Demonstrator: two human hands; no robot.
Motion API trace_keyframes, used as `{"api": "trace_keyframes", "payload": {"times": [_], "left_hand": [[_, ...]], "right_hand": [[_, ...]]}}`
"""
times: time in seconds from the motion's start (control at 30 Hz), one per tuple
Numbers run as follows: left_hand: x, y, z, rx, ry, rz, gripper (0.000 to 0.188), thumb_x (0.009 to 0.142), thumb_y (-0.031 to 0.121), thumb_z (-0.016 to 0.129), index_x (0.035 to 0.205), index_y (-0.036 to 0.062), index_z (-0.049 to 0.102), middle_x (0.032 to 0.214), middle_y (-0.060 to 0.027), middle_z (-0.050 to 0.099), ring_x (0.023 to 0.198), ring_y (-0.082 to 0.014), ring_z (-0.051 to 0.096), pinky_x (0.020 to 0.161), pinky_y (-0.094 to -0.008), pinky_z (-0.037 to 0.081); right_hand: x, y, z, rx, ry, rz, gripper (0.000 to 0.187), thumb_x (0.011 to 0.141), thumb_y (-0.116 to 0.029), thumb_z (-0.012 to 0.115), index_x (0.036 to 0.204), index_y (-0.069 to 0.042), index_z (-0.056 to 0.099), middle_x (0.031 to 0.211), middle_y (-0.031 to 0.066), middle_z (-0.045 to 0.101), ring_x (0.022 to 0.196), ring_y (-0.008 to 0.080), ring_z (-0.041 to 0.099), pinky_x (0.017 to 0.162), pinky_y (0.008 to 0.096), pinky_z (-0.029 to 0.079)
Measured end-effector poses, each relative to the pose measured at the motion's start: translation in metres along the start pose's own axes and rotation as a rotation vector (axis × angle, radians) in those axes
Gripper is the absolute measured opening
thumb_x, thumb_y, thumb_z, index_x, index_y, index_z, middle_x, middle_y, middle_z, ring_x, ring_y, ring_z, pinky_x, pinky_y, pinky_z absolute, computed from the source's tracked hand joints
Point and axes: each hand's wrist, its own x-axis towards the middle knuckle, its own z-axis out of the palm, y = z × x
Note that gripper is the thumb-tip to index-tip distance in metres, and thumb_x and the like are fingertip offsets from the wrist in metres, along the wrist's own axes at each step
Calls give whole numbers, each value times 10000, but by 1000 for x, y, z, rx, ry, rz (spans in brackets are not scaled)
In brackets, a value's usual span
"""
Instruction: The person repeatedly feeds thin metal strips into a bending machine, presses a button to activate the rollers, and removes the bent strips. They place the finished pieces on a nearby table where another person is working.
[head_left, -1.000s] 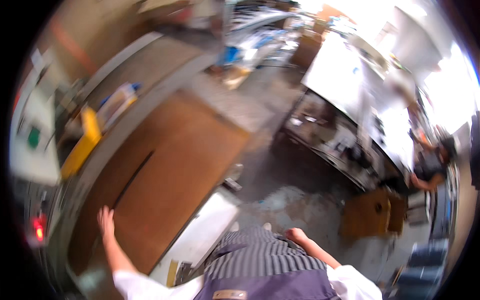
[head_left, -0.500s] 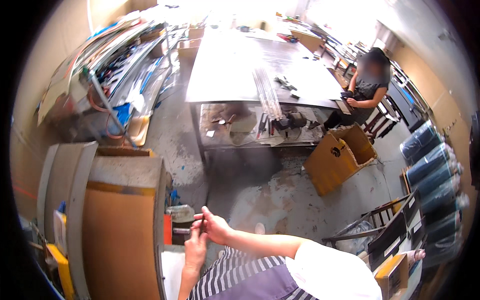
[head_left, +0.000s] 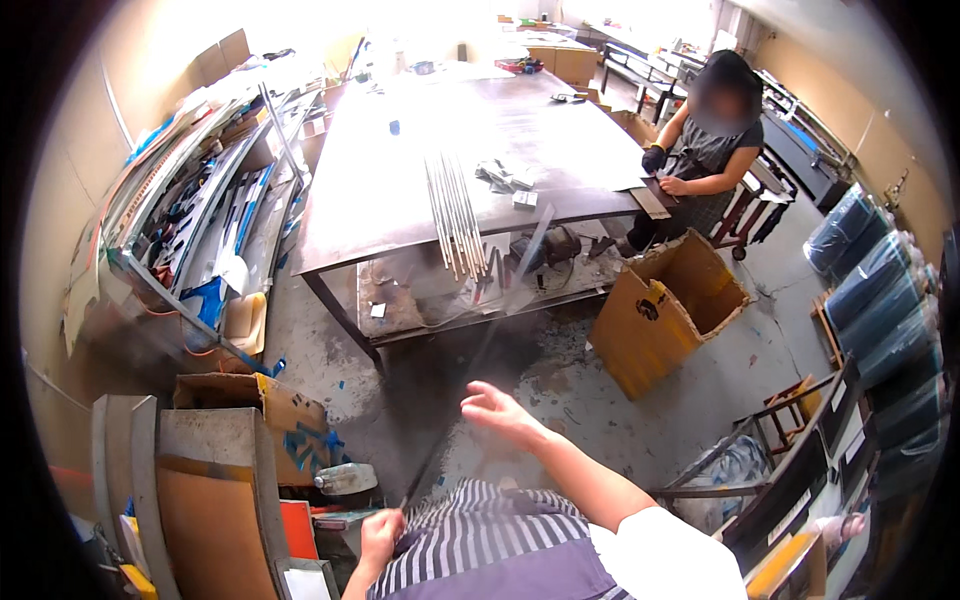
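Note:
My left hand (head_left: 379, 537) is closed around the lower end of a long thin strip (head_left: 437, 452), low beside my striped clothing. The strip slants up and to the right toward the table; it looks dark low down and pale and blurred higher up. My right hand (head_left: 503, 415) is just right of the strip, with its fingers stretched forward and apart. Nothing shows in that hand, and I cannot tell whether its fingertips touch the strip. A bundle of several similar thin rods (head_left: 455, 215) lies on the large table (head_left: 345, 215) ahead, their near ends jutting over its edge.
Small pale pieces (head_left: 500, 178) lie right of the rods. An open cardboard box (head_left: 645, 325) stands on the floor, near a co-worker (head_left: 715, 150) at the table's right. At my left are a box-like cabinet (head_left: 215, 520) and a plastic bottle (head_left: 346, 479); wrapped rolls (head_left: 880, 280) line the right.
My hands were close together around a small dark part of something; now they are apart, the left lower and the right farther right. The long strip now shows, and the view has shifted.

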Motion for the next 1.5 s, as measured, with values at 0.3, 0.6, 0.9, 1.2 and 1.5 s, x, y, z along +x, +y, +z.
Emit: {"api": "trace_keyframes", "payload": {"times": [0.3, 0.6, 0.9, 1.2, 1.5], "left_hand": [[203, 93, 67, -137, 275, 20, 325, 976, 256, 572, 713, 68, 607, 564, 50, 482, 481, -38, 387, 440, -226, 268], [441, 69, 99, -74, 377, -12, 219, 938, 252, 612, 793, 88, 618, 591, 53, 491, 434, -40, 377, 385, -214, 284], [613, 149, 108, -227, -228, 87, 666, 881, 129, 689, 1445, -5, 361, 1467, -224, 411, 1370, -289, 399, 1135, -392, 315], [633, 126, 122, -367, -280, -299, 784, 901, 399, 686, 1463, -6, 319, 1440, -152, 449, 1338, -253, 417, 1105, -436, 313], [656, 163, 185, -795, -213, -392, 254, 962, 232, 613, 1181, 106, 586, 1043, -25, 685, 940, -186, 658, 821, -390, 539]], "right_hand": [[-28, 51, -80, -109, -71, 287, 414, 956, -242, 622, 1266, 24, 560, 1070, 126, 686, 942, 175, 662, 871, 316, 524], [22, 73, -129, 0, 215, 428, 373, 951, -171, 606, 1259, 33, 555, 1035, 133, 687, 871, 159, 668, 794, 277, 541], [190, 61, -115, 46, 281, 416, 355, 991, -308, 573, 1197, -21, 598, 1021, 86, 681, 838, 141, 652, 749, 265, 531], [363, 68, -151, 809, 785, 228, 608, 939, -584, 517, 1271, -74, 497, 1156, 126, 598, 1085, 277, 575, 961, 465, 468], [445, 36, -151, 1133, 921, 294, 429, 1001, -457, 380, 1144, -123, 609, 1100, 70, 670, 1045, 298, 628, 914, 545, 498]]}}
